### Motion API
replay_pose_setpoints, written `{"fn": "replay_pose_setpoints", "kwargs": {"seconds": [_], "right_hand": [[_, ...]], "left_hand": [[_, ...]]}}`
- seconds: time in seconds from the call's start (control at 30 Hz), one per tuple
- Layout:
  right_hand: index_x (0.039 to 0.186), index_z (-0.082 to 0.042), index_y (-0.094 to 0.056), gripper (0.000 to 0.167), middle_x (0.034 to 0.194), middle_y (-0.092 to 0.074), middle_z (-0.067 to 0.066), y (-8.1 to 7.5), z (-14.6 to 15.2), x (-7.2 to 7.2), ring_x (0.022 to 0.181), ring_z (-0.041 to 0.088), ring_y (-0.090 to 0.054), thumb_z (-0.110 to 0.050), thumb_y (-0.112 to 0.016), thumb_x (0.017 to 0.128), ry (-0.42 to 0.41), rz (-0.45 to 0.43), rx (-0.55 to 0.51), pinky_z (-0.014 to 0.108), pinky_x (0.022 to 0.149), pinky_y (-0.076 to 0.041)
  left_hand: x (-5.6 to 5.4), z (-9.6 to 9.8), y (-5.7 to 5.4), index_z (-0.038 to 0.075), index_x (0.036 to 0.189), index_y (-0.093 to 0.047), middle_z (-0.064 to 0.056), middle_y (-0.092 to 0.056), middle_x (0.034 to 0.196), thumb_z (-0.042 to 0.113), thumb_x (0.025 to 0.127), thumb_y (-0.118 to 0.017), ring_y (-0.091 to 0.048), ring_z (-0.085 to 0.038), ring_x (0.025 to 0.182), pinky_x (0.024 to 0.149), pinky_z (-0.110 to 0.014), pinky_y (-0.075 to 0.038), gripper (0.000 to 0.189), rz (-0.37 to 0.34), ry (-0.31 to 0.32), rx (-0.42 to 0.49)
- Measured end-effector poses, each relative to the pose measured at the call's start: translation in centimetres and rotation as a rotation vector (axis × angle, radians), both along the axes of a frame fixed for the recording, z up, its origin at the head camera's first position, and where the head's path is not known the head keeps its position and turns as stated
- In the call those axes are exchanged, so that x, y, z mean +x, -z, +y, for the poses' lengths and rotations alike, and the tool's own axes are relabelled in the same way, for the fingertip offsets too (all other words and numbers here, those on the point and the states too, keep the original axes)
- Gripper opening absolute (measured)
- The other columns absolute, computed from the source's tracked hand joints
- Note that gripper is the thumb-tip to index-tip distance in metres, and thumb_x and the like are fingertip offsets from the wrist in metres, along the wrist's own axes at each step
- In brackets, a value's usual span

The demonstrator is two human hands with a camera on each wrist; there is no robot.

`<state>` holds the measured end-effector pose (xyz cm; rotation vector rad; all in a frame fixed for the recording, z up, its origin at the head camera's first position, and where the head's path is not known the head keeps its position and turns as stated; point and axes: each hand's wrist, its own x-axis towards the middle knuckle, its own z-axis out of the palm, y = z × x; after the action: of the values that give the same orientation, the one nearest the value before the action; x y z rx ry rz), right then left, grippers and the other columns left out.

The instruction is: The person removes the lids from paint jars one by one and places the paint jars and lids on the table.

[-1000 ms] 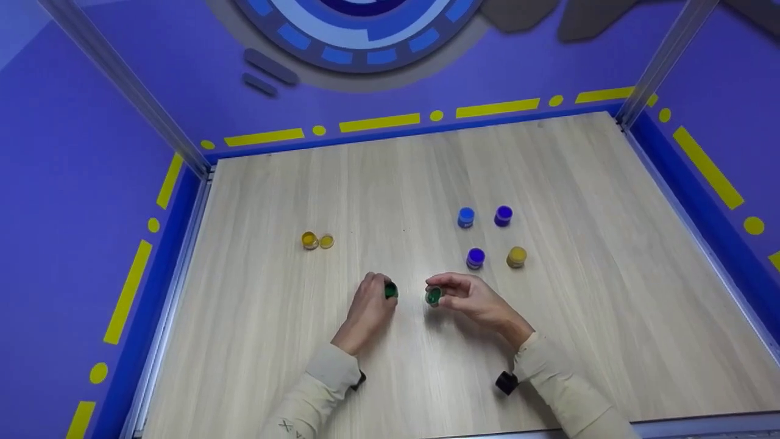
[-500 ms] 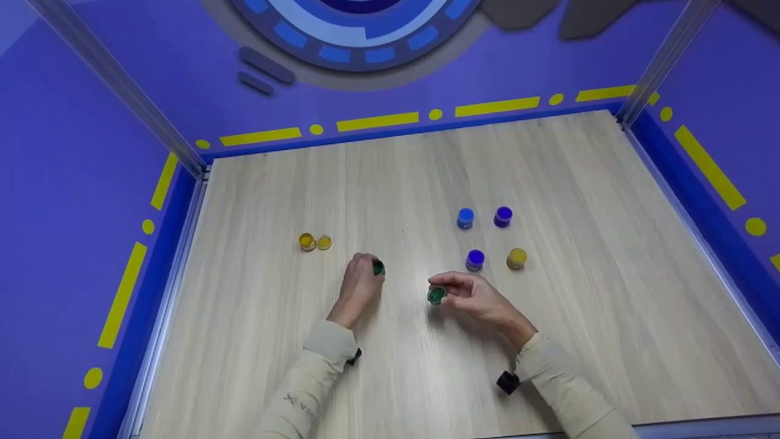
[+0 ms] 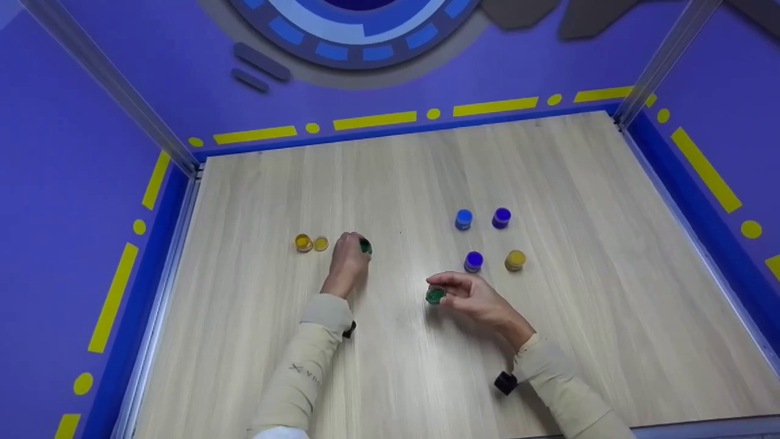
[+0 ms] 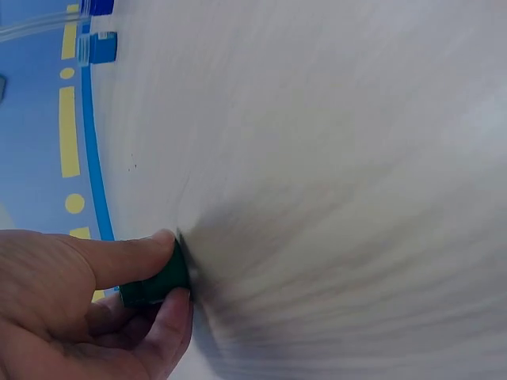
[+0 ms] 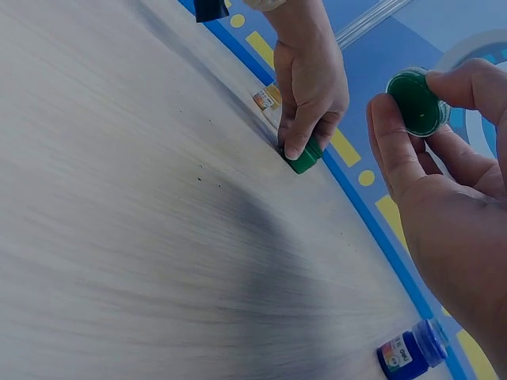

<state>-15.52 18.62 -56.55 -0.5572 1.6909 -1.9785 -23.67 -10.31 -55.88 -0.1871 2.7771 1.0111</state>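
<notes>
My left hand (image 3: 348,256) pinches a small open green paint jar (image 4: 165,279) between thumb and fingers, low at the tabletop. Just left of that hand are an open yellow paint jar (image 3: 303,243) and its lid (image 3: 321,243), which lies flat beside it. Nearer the middle, my right hand (image 3: 481,300) holds a round lid (image 5: 413,103) between thumb and fingertips, above the table. Green paint coats the lid's inside, which faces the right wrist camera. Part of the green jar is hidden behind the left fingers.
Several capped paint jars stand right of centre: a light blue jar (image 3: 464,219), a purple jar (image 3: 501,218), a violet-blue jar (image 3: 473,261) and a yellow-ochre jar (image 3: 515,260). Blue panels with yellow markings (image 3: 375,121) border the wooden table (image 3: 390,366).
My left hand has moved away and to the left with the green jar, toward the open yellow jar. The right hand stays almost in place, still holding the lid.
</notes>
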Motion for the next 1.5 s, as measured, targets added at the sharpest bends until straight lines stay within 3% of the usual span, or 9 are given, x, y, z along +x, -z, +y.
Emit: {"fn": "replay_pose_setpoints", "kwargs": {"seconds": [0.23,0.37,0.47,0.67,0.9,1.1,1.27,1.5], "right_hand": [[0.137,0.021,-0.048,0.051,0.136,-0.06,0.019,-0.4,-0.1,-0.4,0.121,0.013,-0.062,0.001,-0.069,0.095,0.002,-0.008,-0.031,0.026,0.101,-0.048],[0.138,0.02,-0.049,0.049,0.141,-0.052,0.03,-0.6,-0.3,-0.7,0.13,0.021,-0.058,0.002,-0.068,0.096,-0.004,0.007,-0.019,0.026,0.104,-0.046],[0.138,0.017,-0.052,0.044,0.142,-0.047,0.036,-1.0,-0.7,-1.0,0.127,0.021,-0.059,0.003,-0.063,0.098,0.016,0.032,0.016,0.026,0.103,-0.047],[0.134,0.009,-0.06,0.04,0.132,-0.06,0.016,-1.8,-2.4,-1.8,0.11,0.018,-0.061,0.002,-0.057,0.096,0.105,0.038,0.058,0.028,0.091,-0.052],[0.137,0.009,-0.058,0.042,0.131,-0.06,0.011,-2.5,-4.2,-3.1,0.11,0.018,-0.064,0.001,-0.064,0.096,0.104,-0.003,0.006,0.032,0.095,-0.054],[0.14,0.013,-0.052,0.047,0.129,-0.057,0.017,-3.5,-5.3,-4.9,0.109,0.016,-0.066,0.006,-0.063,0.095,0.122,0.032,-0.031,0.031,0.098,-0.052],[0.138,0.01,-0.057,0.047,0.127,-0.057,0.021,-4.8,-6.8,-6.2,0.105,0.021,-0.065,0.006,-0.062,0.092,0.189,0.086,0.039,0.03,0.09,-0.055],[0.129,0.004,-0.067,0.038,0.12,-0.064,0.016,-5.7,-8.9,-7.6,0.104,0.025,-0.065,0.001,-0.065,0.091,0.278,0.147,0.175,0.026,0.082,-0.056]], "left_hand": [[-1.4,-0.8,-0.5,-0.008,0.121,-0.062,-0.019,-0.057,0.115,-0.003,0.094,-0.067,-0.057,-0.031,0.108,0.099,-0.043,-0.049,0.028,-0.035,-0.027,-0.041],[-1.9,-1.2,-0.5,-0.008,0.12,-0.062,-0.018,-0.056,0.114,-0.004,0.094,-0.064,-0.056,-0.03,0.105,0.097,-0.043,-0.049,0.026,-0.04,-0.03,-0.066],[-2.5,-1.4,-0.6,-0.009,0.119,-0.063,-0.02,-0.058,0.113,-0.006,0.093,-0.064,-0.058,-0.032,0.106,0.096,-0.043,-0.05,0.026,-0.026,-0.017,-0.088],[-3.3,-1.9,-1.0,-0.011,0.122,-0.062,-0.021,-0.059,0.115,-0.005,0.093,-0.068,-0.06,-0.033,0.108,0.098,-0.044,-0.05,0.031,-0.039,-0.014,-0.098],[-3.4,-2.0,-1.0,-0.011,0.122,-0.062,-0.022,-0.059,0.115,-0.006,0.093,-0.068,-0.059,-0.034,0.109,0.099,-0.043,-0.049,0.03,-0.022,-0.007,-0.108],[-3.5,-1.4,-1.0,-0.01,0.121,-0.063,-0.021,-0.06,0.114,-0.005,0.093,-0.068,-0.06,-0.033,0.107,0.098,-0.042,-0.05,0.028,-0.006,-0.011,-0.106],[-3.8,-1.1,-1.0,-0.01,0.12,-0.063,-0.02,-0.061,0.115,-0.007,0.094,-0.067,-0.062,-0.032,0.108,0.099,-0.041,-0.05,0.027,0.001,-0.022,-0.123],[-3.5,-1.5,-0.8,-0.009,0.115,-0.065,-0.02,-0.061,0.111,-0.01,0.096,-0.06,-0.062,-0.032,0.106,0.095,-0.041,-0.051,0.02,0.004,-0.026,-0.142]]}}
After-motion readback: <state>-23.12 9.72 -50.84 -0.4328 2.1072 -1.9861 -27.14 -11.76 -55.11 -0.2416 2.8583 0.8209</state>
